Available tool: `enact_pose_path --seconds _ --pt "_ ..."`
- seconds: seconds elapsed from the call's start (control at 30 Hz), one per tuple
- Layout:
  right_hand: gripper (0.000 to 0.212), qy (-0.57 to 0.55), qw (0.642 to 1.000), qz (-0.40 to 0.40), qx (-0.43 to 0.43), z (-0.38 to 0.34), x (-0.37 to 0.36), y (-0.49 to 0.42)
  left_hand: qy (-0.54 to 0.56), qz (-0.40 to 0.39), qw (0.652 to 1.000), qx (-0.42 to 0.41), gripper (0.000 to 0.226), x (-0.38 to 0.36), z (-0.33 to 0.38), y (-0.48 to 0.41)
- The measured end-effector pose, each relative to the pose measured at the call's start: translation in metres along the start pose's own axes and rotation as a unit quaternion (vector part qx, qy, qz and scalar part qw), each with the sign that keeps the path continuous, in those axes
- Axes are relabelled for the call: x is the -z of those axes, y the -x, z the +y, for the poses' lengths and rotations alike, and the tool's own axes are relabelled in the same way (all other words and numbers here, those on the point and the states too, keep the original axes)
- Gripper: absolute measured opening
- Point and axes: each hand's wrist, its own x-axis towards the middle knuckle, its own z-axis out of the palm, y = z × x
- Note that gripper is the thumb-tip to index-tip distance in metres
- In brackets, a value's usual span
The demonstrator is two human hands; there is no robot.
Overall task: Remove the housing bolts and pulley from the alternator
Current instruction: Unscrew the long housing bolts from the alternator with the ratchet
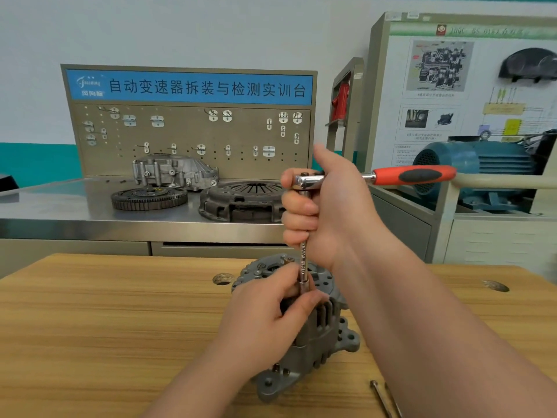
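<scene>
Two long loose bolts [382,398] lie on the wooden table [90,327] at its near right edge, just beside the right forearm. The alternator [325,339] stands on end mid-table, a grey cast housing with slotted vents and mounting ears. Its near-left side is hidden behind the left grip [265,324], whose fingers pinch the lower end of an extension bar [303,262] at the alternator's top rim. The socket seems to sit on a bolt head there, though fingers cover it. Above, the right grip [325,203] is wrapped round the upper bar and the ratchet [416,175] head, with the red handle pointing right. Beyond, a steel table [60,212] carries a flywheel [149,198], a clutch cover [241,200] and a cast casing [174,173] before a pegboard [190,131]. A blue motor [482,161] sits far right.
</scene>
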Motion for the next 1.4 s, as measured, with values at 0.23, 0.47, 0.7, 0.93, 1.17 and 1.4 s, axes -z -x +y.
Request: enact_pose_path --seconds 0.23,0.47,0.7,0.93,1.17,1.4 --pt "0.043 0.023 0.996 -0.087 -0.007 0.000 0.003 -0.003 -0.104 -0.113 0.987 -0.038 0.046 0.006 -0.012 0.002" --pt "0.028 0.029 0.985 -0.169 -0.005 -0.003 0.012 -0.004 -0.089 -0.154 0.984 -0.034 0.054 0.010 -0.019 -0.003" --pt "0.030 0.019 0.966 -0.255 -0.033 -0.004 0.019 -0.014 -0.094 -0.167 0.981 -0.034 0.051 0.009 -0.022 -0.005" --pt "0.027 -0.029 0.934 -0.351 -0.058 0.010 0.017 -0.027 -0.042 -0.151 0.987 -0.041 0.045 0.014 -0.032 -0.004" --pt "0.032 -0.076 0.927 -0.347 -0.118 0.006 0.026 -0.033 0.022 -0.127 0.992 -0.011 0.047 0.011 -0.027 -0.001" --pt "0.034 0.020 0.988 -0.063 0.142 0.015 0.010 -0.007 0.048 -0.117 0.991 0.036 0.033 0.012 -0.024 -0.001"
